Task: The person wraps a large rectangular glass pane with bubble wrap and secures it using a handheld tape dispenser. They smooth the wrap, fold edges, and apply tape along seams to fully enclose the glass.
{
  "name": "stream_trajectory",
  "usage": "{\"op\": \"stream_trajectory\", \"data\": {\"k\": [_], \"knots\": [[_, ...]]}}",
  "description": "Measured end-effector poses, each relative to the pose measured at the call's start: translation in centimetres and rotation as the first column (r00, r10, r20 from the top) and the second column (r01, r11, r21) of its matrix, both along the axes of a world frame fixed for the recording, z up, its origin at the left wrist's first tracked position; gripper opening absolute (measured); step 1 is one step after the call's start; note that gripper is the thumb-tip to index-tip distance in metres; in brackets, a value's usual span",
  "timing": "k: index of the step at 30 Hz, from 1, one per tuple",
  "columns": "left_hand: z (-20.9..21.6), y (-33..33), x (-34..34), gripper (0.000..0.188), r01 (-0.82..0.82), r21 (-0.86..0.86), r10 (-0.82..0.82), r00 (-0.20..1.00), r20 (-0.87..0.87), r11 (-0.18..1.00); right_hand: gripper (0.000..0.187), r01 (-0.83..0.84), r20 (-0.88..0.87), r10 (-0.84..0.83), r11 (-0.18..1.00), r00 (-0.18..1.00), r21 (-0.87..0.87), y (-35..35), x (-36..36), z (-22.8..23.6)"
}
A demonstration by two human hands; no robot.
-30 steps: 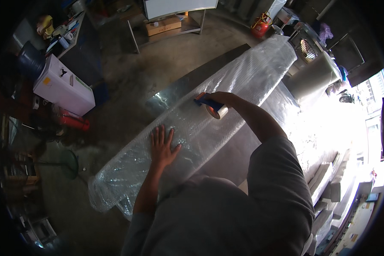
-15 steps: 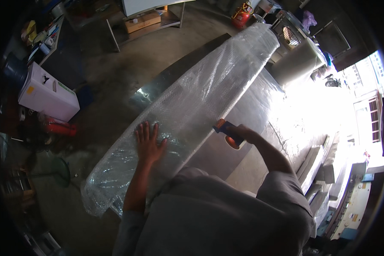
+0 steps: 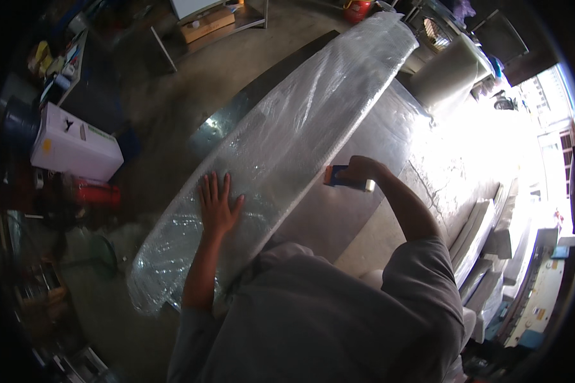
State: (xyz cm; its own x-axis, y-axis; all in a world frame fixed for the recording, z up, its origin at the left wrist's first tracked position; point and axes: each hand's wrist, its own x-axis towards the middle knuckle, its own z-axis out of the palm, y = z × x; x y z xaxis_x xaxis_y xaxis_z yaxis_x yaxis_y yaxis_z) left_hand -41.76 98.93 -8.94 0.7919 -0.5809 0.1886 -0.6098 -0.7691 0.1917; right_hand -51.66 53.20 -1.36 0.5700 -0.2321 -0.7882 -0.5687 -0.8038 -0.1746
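Left hand (image 3: 217, 207) flat, fingers spread, on bubble-wrapped board (image 3: 287, 147); right hand (image 3: 362, 170) closed around orange-blue tool (image 3: 346, 179), possibly a tape dispenser, beside board edge.

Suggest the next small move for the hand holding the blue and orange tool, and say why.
Probably bring the right hand and its tool onto the bubble-wrapped board: the tool sits just off its edge, while the left hand lies flat on the wrap.
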Motion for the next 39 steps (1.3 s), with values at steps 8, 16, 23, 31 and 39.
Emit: {"op": "stream_trajectory", "data": {"k": [8,16,23,31,39], "knots": [[1.9,9.3,-4.1,0.08,-0.097,0.051,0.103,0.983,-0.148,0.994,0.076,0.043,-0.001,-0.043,0.996,0.999,-0.082,2.7,-5.6,0.0],[4.4,36.2,-11.8,0.098,-0.293,0.233,0.351,0.899,-0.264,0.927,0.052,0.095,0.298,-0.325,0.802,0.897,0.59,25.9,-3.6,7.9],[-0.2,43.5,-20.3,0.1,-0.273,-0.141,0.224,0.931,-0.288,0.952,0.059,0.013,0.264,-0.277,0.712,0.924,0.702,52.4,1.9,6.2],[-3.8,45.2,-16.7,0.076,-0.925,-0.369,0.634,0.341,-0.694,0.093,0.062,-0.015,0.308,-0.214,0.8,0.927,0.6,62.8,4.8,6.6],[-4.7,45.3,-20.1,0.062,-0.942,-0.327,0.209,0.306,-0.929,-0.075,0.056,0.081,0.243,-0.251,0.833,0.937,0.548,66.8,7.2,2.9]]}}
